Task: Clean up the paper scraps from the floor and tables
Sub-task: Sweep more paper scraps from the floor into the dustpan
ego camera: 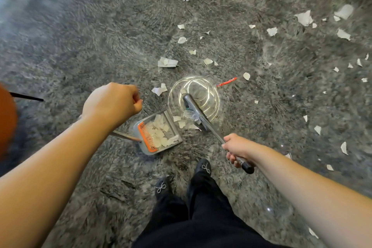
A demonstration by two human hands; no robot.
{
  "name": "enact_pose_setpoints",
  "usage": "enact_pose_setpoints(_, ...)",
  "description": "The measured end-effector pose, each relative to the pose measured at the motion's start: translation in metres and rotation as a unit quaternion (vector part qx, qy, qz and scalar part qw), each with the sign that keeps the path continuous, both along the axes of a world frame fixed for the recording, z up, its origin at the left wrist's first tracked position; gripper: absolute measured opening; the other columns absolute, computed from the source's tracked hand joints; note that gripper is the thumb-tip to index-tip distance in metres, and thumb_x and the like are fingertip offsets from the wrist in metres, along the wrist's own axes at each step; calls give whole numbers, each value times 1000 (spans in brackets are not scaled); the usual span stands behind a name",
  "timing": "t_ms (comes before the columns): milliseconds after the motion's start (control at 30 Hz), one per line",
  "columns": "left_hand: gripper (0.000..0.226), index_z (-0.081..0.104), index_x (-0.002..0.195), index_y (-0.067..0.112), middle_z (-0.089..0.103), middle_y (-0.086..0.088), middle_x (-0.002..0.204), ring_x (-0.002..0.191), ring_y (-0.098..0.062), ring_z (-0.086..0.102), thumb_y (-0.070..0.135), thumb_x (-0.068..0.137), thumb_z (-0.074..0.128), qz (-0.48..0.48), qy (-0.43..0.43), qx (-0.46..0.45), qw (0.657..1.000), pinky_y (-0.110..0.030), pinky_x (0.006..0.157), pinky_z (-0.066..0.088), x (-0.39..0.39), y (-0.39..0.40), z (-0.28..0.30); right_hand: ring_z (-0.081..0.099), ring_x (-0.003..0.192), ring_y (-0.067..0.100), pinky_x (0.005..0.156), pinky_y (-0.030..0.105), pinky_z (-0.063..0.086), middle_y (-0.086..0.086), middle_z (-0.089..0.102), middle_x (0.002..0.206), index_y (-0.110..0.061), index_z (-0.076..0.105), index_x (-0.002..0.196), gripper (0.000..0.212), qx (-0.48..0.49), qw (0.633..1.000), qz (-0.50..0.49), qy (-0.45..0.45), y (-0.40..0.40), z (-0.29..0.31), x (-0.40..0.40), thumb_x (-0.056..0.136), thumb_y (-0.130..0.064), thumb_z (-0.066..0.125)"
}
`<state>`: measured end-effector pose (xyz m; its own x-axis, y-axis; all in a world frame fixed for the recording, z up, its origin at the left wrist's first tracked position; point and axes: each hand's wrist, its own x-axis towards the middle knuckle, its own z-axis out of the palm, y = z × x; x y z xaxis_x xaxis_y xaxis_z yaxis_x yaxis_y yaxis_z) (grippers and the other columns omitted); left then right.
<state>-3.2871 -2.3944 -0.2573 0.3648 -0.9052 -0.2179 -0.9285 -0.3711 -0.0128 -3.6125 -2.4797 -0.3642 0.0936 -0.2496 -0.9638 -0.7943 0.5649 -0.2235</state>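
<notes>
Two hands: broom (196,112), dustpan (159,133)

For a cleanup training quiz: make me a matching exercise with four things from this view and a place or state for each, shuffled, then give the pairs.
Column 1:
1. dustpan
2. broom
3. red wrapper
4. left hand

Column 2:
A. lying on the carpet beyond the coiled clear tube
B. fingers curled, above the dustpan's handle
C. holds a heap of paper scraps
D. its handle gripped by the right hand

Pairs: 1-C, 2-D, 3-A, 4-B
</notes>
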Motion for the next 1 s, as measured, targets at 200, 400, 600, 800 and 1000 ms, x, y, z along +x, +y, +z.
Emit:
enact_pose_setpoints(200,18,64,85,29,57,2,67,67,-24,54,45,90,56,0,9,-2,1000,-28,53,33,3,18,-1,37,31,7,38,17,37,7,45,60,-21,32,133,35,20,999,5,-29,55,7,20,100,-13,36)
enact_pose_setpoints(400,17,59,81,29,50,5,62,66,-23,51,44,88,56,-16,18,-16,1000,-28,51,31,-6,24,-5,34,31,6,36,15,35,5,40,62,-22,40,113,16,67,995,-2,-79,91,18,48,101,-12,35)
enact_pose_setpoints(600,17,53,76,33,43,9,57,63,-23,49,45,87,58,-15,34,-25,999,-26,49,29,-1,41,-6,36,32,5,37,14,35,6,44,65,-18,39,134,34,51,994,-7,-94,115,32,46,100,-13,39)
enact_pose_setpoints(800,15,63,83,30,58,-1,72,72,-27,55,44,86,59,17,58,-32,998,-30,58,40,21,56,0,33,31,7,37,13,32,-1,43,46,-31,38,122,27,56,987,-117,-92,128,47,38,101,-14,39)
enact_pose_setpoints(1000,15,64,82,29,67,-6,81,76,-30,59,43,84,61,105,79,-58,990,-31,61,43,50,83,5,33,30,6,35,14,32,5,40,63,-27,33,141,41,-2,985,-146,-89,115,63,47,102,-18,40)
